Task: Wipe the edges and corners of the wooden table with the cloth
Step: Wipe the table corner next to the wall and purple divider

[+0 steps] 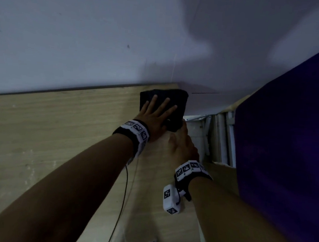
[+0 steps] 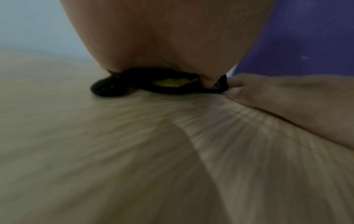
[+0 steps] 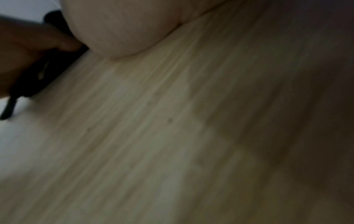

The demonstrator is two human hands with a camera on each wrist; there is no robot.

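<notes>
**Cloth at the far corner, under my left hand**

Cloth [image 1: 163, 106] lies flat at the far right corner of the bench [image 1: 59, 132], pinned under my left hand [image 1: 156, 116]. That hand is spread, fingers straight and fanned toward the wall [image 1: 85, 40], palm pressing down rather than gripping. The dark fabric reaches just past my fingertips, up to where the bench meets the wall, and its right side overhangs the bench's side edge.

My right hand [image 1: 183, 147] sits nearer to me, just behind and to the right of the left one, along that same side edge. Its fingertips touch the near right corner of the cloth. From the left wrist view, its fingers [image 2: 237, 91] look bunched against the folded hem, but I cannot tell whether they pinch it or only nudge it.

So the left hand is the one on the cloth, and the right only borders it. The edge left to follow runs from the cloth back toward my body, under my right hand. I judge the next stroke is a pull toward me along that edge, and my right hand lies in the way unless it takes the overhanging part.

To the right of both hands, beyond the gap, stands a purple panel [image 1: 285, 148].
</notes>
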